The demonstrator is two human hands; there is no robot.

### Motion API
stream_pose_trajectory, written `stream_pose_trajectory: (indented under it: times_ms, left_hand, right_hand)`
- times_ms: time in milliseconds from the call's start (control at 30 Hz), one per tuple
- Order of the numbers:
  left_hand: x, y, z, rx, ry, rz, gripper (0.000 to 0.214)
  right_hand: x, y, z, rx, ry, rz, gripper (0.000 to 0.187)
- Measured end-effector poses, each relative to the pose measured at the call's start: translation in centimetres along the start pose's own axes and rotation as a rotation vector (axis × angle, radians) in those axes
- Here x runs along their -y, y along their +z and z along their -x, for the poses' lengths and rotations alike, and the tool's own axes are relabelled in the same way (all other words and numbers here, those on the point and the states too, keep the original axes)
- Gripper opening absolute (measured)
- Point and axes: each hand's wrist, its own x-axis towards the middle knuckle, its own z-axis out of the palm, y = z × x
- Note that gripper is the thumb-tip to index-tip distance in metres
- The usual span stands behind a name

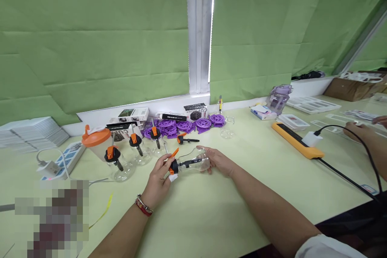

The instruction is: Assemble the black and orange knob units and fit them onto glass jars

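Observation:
A clear glass bottle (198, 161) lies nearly level between my hands, just over the table. Its black and orange lid (173, 167) is at the left end, and a dark tube runs inside the glass. My left hand (157, 177) is closed around the lid, with a bit of white showing below the fingers. Around the bottle's base, my right hand (219, 162) grips the glass. Beyond them lies a loose lid with a black tube (189, 140). An uncapped glass bottle (227, 133) is farther back, right of the loose lid.
Three lidded glass bottles (142, 157) stand on the left, near an orange-topped cup (96, 139). Purple plastic parts (169, 127) and boxes (133, 113) line the wall. Rightward are an orange power strip (294, 142), a purple bottle (278, 100) and another person's hand (358, 131).

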Motion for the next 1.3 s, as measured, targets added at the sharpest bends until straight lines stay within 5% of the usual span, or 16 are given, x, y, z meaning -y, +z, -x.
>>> stream_pose_trajectory:
  times_ms: [167,1133,1300]
  left_hand:
    - [0.10,0.00,-0.04,-0.010,-0.025,0.009,0.054]
    - [-0.15,-0.06,0.01,-0.016,0.010,-0.004,0.053]
    - [-0.03,-0.06,-0.09,-0.024,0.003,0.008,0.053]
  right_hand:
    - [0.52,-0.55,0.68,0.129,-0.048,-0.054,0.068]
    - [-0.04,-0.35,-0.04,0.047,0.018,0.090,0.064]
    - [0.45,-0.73,0.52,0.133,-0.046,0.012,0.069]
